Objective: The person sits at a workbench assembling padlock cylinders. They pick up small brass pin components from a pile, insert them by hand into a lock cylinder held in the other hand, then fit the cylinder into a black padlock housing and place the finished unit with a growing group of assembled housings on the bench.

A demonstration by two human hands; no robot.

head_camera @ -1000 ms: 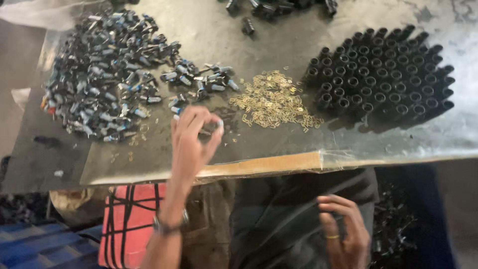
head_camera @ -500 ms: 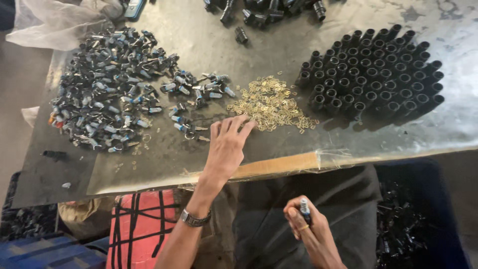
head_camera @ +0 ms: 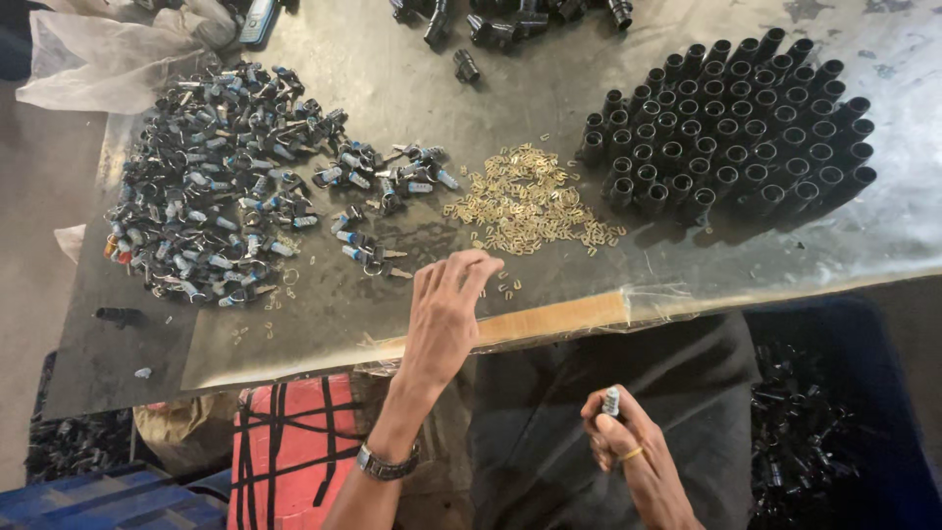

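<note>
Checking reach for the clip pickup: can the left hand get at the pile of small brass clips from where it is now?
Probably yes. The left hand rests at the table's near edge, fingers spread beside a few stray clips. The brass clip pile lies just beyond, with only bare metal between. The right hand holds a small part, low and clear.

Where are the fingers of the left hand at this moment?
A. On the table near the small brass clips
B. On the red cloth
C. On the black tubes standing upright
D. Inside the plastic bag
A: the left hand reaches onto the metal table, its fingers beside stray brass clips.
</note>
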